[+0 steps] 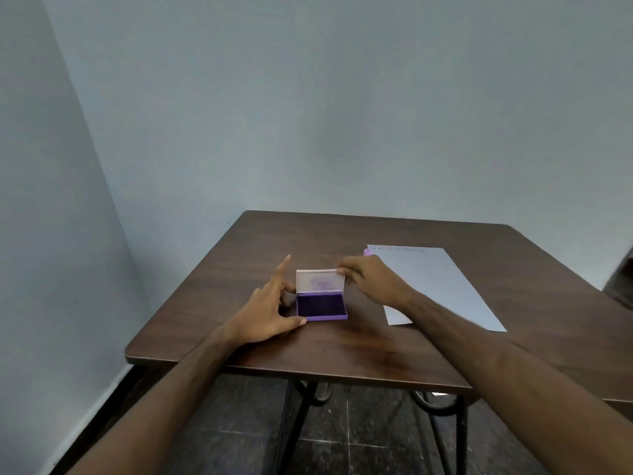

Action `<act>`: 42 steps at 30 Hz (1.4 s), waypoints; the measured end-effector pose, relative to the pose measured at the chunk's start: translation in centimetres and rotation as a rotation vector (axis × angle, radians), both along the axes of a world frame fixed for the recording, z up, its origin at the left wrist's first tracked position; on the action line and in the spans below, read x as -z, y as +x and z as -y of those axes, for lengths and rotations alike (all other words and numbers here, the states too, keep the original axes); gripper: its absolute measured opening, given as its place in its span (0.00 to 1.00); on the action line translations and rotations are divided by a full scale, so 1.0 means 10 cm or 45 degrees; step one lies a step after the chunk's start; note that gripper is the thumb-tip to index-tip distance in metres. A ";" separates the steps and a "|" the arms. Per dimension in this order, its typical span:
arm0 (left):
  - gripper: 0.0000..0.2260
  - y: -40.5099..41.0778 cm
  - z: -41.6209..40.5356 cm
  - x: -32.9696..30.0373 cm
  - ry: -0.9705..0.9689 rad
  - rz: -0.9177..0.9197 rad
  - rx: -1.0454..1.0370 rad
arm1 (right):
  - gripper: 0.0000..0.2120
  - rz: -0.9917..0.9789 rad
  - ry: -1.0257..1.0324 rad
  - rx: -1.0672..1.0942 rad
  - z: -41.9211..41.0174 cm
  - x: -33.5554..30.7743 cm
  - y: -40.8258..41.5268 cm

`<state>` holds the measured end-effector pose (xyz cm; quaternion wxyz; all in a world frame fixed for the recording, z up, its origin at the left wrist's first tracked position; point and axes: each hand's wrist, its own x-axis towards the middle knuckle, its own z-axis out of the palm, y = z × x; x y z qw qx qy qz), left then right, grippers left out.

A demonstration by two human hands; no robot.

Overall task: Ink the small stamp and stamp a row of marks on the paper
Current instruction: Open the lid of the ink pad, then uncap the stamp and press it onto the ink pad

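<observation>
A purple ink pad sits on the dark wooden table with its clear lid standing upright. My right hand pinches the lid's top right corner. My left hand steadies the pad's base from the left, thumb at the front corner, index finger pointing up. A white sheet of paper lies to the right, with a faint row of marks along its far edge. A small purple thing, perhaps the stamp, peeks out behind my right hand at the paper's far left corner.
The table stands in a corner between pale blue walls, with a wall close on the left. A dark object shows at the right edge of view. Black metal table legs and a dark tiled floor lie below the near edge.
</observation>
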<state>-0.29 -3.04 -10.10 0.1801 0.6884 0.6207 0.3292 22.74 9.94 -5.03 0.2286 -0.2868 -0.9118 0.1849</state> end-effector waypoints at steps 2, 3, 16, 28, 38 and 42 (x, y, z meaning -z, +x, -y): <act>0.54 0.01 0.03 -0.01 0.005 -0.005 -0.012 | 0.12 -0.052 -0.049 0.032 -0.03 -0.05 -0.07; 0.54 0.01 0.03 -0.02 0.003 -0.011 -0.017 | 0.12 -0.067 -0.089 0.046 -0.06 -0.07 -0.10; 0.48 0.00 -0.02 0.04 0.124 -0.314 -0.174 | 0.14 -0.272 -0.997 0.330 -0.35 0.10 -0.86; 0.45 -0.06 -0.10 0.15 0.154 -0.424 -0.296 | 0.12 -0.219 -0.644 0.223 -0.42 0.05 -0.46; 0.46 -0.11 -0.23 0.11 0.128 -0.547 -0.422 | 0.06 -0.118 -0.247 0.325 -0.46 0.10 0.15; 0.41 -0.10 -0.23 0.07 0.228 -0.557 -0.435 | 0.08 -0.502 -0.223 0.564 -0.66 0.04 0.25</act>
